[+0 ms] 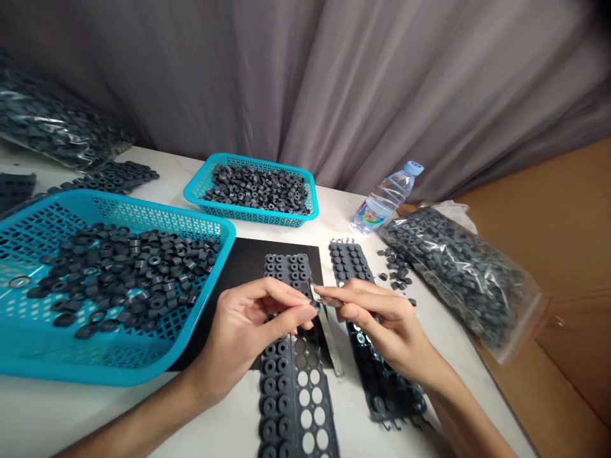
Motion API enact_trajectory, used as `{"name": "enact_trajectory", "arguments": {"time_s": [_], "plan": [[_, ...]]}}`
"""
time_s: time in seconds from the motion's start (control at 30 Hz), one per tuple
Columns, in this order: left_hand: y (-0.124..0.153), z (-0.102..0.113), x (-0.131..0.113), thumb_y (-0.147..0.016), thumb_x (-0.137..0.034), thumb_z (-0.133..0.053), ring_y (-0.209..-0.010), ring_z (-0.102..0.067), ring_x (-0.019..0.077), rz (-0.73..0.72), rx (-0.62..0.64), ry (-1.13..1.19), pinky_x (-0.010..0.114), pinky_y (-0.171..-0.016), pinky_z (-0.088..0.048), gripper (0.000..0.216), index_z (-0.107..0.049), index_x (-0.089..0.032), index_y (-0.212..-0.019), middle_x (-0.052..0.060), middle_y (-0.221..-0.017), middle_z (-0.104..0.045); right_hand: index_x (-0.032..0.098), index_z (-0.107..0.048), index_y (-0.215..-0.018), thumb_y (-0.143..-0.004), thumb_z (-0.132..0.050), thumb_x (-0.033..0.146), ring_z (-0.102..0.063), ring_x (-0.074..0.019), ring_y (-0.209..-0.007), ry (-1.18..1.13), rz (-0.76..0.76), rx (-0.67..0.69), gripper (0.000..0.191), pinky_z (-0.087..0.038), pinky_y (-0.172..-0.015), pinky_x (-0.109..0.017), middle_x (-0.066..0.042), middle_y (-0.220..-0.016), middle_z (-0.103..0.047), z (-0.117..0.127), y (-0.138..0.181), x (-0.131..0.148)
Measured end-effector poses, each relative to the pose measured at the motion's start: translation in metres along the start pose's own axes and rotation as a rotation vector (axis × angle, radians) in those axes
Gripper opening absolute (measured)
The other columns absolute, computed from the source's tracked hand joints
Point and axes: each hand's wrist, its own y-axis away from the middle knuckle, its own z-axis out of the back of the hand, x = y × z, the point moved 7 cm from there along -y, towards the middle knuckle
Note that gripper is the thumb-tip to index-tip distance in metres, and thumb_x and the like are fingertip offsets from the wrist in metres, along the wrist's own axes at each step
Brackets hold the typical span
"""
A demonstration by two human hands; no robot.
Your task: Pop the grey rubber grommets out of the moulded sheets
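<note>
Above a dark moulded rubber sheet, my left hand is closed in a pinch on a small dark rubber piece, mostly hidden by the fingertips. My right hand is closed around a thin metal tool, whose tip is close to the left fingertips; its exact kind is unclear. Rows of ring-shaped rubber parts stand on the sheet's left side, while open round holes line its right side. A pale narrow strip shows between the hands. Under my right hand lies a second rubber sheet.
A large blue basket of loose rubber rings is at left, a smaller blue basket behind. A water bottle, scattered pieces and a filled plastic bag are at right. Another filled bag sits back left.
</note>
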Motion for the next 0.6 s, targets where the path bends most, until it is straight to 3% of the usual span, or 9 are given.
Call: {"name": "enact_trajectory", "arguments": {"time_s": [0.17,0.6], "plan": [[-0.0009,0.0018,-0.0009,-0.08,-0.02,-0.086,-0.065,-0.073,0.0145,-0.009,-0.018,-0.018,0.023,-0.062,-0.062,0.011,-0.075,-0.018,-0.076,0.003,-0.081,-0.077,0.024,-0.074,-0.13,-0.106,-0.056,0.033,-0.056,-0.0167,-0.068,0.016,0.003,-0.008,0.032,-0.049,-0.068,-0.03,-0.004,-0.077,-0.066,0.001,-0.0006,0.0016],[0.0001,-0.0001,-0.0008,-0.081,-0.015,-0.084,-0.067,-0.073,0.011,-0.011,0.002,0.012,0.018,-0.066,-0.061,0.01,-0.076,-0.019,-0.077,0.0,-0.083,-0.077,0.025,-0.074,-0.132,-0.106,-0.057,0.029,-0.055,-0.0158,-0.069,-0.006,0.0,0.006,0.031,-0.047,-0.068,-0.029,-0.003,-0.077,-0.063,-0.0002,-0.0006,0.001]]}}
